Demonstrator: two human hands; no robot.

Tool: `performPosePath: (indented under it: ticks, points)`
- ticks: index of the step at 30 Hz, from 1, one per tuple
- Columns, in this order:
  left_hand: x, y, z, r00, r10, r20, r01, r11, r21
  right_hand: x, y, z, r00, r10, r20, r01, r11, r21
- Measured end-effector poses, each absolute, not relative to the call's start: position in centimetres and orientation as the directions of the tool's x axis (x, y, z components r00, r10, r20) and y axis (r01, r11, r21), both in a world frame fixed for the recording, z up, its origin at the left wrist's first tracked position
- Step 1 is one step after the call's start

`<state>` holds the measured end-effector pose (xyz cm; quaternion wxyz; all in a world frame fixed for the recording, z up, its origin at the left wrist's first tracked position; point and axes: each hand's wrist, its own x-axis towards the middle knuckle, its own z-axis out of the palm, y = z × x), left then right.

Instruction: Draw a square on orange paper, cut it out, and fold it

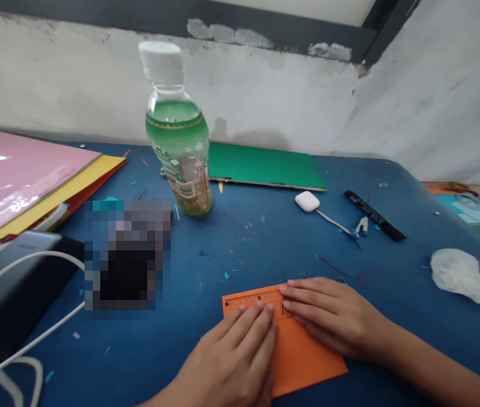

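Observation:
An orange sheet of paper (303,362), perhaps folded, lies on the blue table in front of me. Along its far edge rests a clear ruler (251,299), with the orange showing through it. My left hand (240,350) lies over the paper's left part, fingers stretched out and their tips on the ruler; its thumb is mostly hidden. From the right, my right hand (333,311) presses flat, with its fingertips at the ruler's right part and the palm side over the paper. Neither hand is wrapped around anything.
A tall green-labelled bottle (183,141) stands beyond the paper, before a green board (265,167). Right of it lie a white earbud case (306,201), a compass (354,230), a black marker (373,215) and crumpled tissue (462,274). Left are pink folders (20,175) and a white cable (32,257).

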<state>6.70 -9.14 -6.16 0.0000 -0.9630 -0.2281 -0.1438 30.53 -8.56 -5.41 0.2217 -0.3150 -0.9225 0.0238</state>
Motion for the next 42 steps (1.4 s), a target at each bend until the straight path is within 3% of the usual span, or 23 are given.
performPosePath:
  ticks: [42]
  points:
    - [6.75, -8.97, -6.05, 0.86, 0.419, 0.292, 0.429, -0.903, 0.033, 30.36, -8.48, -5.33, -0.688, 0.591, 0.422, 0.567, 0.8, -0.195]
